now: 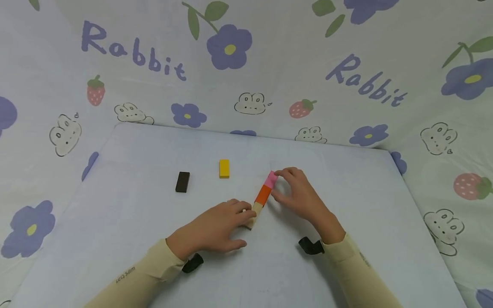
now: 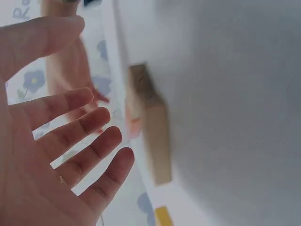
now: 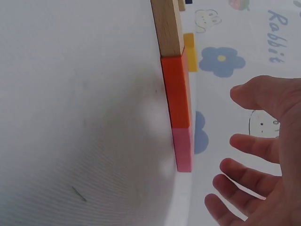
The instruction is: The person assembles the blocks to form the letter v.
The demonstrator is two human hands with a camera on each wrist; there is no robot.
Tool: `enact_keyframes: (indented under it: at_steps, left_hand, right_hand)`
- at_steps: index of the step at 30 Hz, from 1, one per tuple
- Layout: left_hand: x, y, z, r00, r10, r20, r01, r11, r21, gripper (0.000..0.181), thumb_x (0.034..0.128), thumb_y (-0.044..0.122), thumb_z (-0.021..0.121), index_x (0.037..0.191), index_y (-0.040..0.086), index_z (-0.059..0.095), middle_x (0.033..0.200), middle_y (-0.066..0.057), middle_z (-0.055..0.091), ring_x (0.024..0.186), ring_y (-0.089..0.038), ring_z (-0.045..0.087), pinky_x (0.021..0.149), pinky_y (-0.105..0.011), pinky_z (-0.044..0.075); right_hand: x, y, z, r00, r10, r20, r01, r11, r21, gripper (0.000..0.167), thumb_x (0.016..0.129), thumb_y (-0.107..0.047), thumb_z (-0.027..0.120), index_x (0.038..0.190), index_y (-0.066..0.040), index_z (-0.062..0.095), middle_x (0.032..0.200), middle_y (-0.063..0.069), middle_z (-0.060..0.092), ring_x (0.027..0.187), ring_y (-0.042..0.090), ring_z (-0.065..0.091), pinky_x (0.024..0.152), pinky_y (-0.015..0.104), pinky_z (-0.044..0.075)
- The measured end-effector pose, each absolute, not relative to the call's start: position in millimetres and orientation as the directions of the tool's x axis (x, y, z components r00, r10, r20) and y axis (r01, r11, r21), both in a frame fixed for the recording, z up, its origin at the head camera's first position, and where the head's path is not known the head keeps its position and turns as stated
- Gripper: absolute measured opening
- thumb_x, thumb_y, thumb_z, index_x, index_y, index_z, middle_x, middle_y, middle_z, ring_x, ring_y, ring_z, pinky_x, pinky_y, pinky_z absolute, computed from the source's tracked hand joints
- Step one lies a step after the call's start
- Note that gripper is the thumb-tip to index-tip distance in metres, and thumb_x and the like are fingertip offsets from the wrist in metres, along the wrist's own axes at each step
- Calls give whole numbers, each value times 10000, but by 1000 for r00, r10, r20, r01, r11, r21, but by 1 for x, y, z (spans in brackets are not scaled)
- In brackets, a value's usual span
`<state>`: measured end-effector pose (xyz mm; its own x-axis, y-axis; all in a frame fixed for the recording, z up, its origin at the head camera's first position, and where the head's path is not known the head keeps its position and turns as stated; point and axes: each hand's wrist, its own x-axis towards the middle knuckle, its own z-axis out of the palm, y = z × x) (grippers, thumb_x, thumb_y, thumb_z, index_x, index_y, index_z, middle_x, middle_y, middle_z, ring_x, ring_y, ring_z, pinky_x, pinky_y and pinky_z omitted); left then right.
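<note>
A row of small rectangular blocks slants across the white table: a pink block (image 1: 271, 179) at the far end, an orange block (image 1: 263, 195) touching it, then a plain wooden block (image 1: 257, 208). My left hand (image 1: 213, 226) hovers over the near end, its fingers loosely spread. Those fingers partly cover the wood in the head view. The left wrist view shows a second wooden block (image 2: 157, 141) set at an angle to the row. Beside the pink and orange blocks is my right hand (image 1: 302, 196), thumb and fingers apart; the right wrist view shows it holding nothing.
A yellow block (image 1: 224, 169) and a dark brown block (image 1: 182, 182) lie separately on the table (image 1: 146, 149), left of the row. Behind the table's far edge hangs a patterned cloth (image 1: 269, 51) with rabbits and flowers.
</note>
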<state>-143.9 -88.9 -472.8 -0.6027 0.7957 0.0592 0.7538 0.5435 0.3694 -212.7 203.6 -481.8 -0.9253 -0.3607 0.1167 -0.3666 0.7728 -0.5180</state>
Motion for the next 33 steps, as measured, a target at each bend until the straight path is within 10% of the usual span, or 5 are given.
enact_keyframes:
  at_steps: [33]
  left_hand:
    - [-217, -150, -473, -807, 577, 124, 548, 655, 520, 673, 979, 347, 798, 1548, 74, 566, 1604, -133, 467, 1487, -349, 427, 1188, -538, 421]
  right_hand:
    - [-127, 156, -481, -751, -624, 216, -651, 641, -406, 564, 944, -274, 824, 1454, -104, 655, 1424, 31, 554, 1284, 171, 534, 950, 365, 583]
